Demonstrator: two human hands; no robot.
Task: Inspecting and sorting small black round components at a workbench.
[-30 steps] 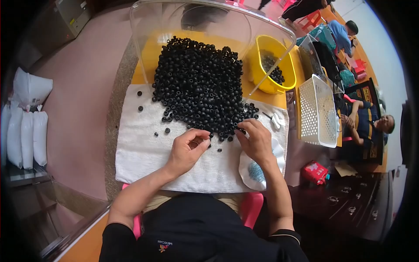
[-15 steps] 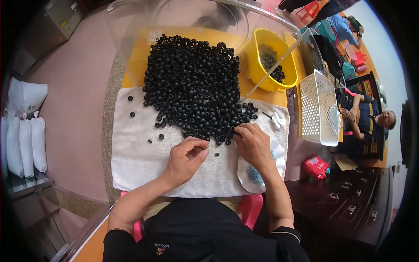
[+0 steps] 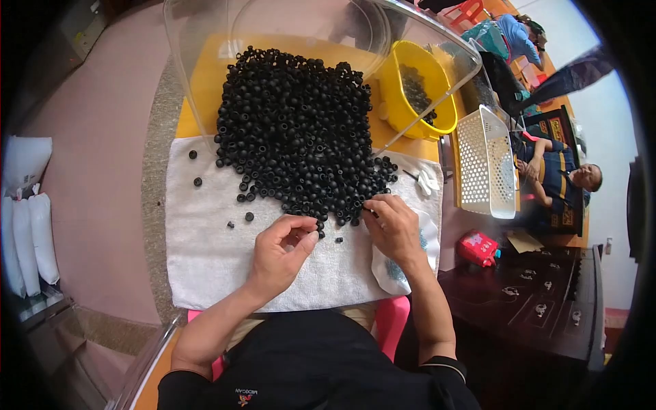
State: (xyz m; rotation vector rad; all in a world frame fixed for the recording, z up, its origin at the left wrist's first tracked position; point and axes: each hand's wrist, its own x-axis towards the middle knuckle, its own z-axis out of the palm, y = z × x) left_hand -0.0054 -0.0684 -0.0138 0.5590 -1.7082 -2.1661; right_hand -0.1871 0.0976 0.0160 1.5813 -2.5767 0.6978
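Note:
A large heap of small round black beads with holes (image 3: 294,130) spreads over a white towel (image 3: 205,239). My left hand (image 3: 281,251) is at the heap's near edge, its thumb and index finger curled around a black bead (image 3: 320,234) at their tips. At the heap's right near edge my right hand (image 3: 398,231) pinches a black bead, mostly hidden by the fingers. One loose black piece (image 3: 339,240) lies on the towel between the hands. Partly behind my right wrist is a white scalloped dish (image 3: 389,277) with small blue bits.
A clear plastic bin (image 3: 188,82) lies behind and around the heap. To its right are a yellow tub (image 3: 447,126) with dark pieces and a white perforated basket (image 3: 503,198). A thin black tool with a white part (image 3: 428,182) lies on the towel. Another person (image 3: 547,171) sits at far right.
The whole view has shifted slightly left. A black bead now shows at my left fingertips, which are a little farther apart. My right hand stays at the heap's edge.

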